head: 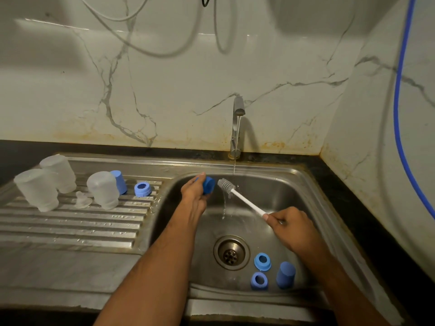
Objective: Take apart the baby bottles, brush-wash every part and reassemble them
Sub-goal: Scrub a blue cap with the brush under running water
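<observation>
While the left hand (196,189) grips a blue cap (208,185) over the far-left part of the sink basin (294,184), fingers curled round it, the cap's opening appears to face the brush head, though the wrist hides most of the grasp. The right hand (290,223) pinches the white handle of the bottle brush (237,195) near its end, thumb on top; the grey bristle head sits just beside the cap, and I cannot tell whether they touch. A thin stream from the tap (237,118) falls past the bristles.

Risks, as judged: a wet cap held only at its closed end may slip and drop into the basin; a long lever grip on the handle gives poor control, so the bristles may flick water onto the washed parts.

On the basin floor, near the front-right corner, lie two blue rings (262,261) (259,280) and a second blue cap (285,275), close to the drain (231,252).

On the drainboard (70,227), toward its far edge, three cloudy bottles (37,189) (58,172) (103,189) stand inverted, with a clear teat (82,201), another cap (118,181) and a ring (142,189).

Only one teat is discernible; others cannot be made out. Whether the basin parts are washed is not determinable.
</observation>
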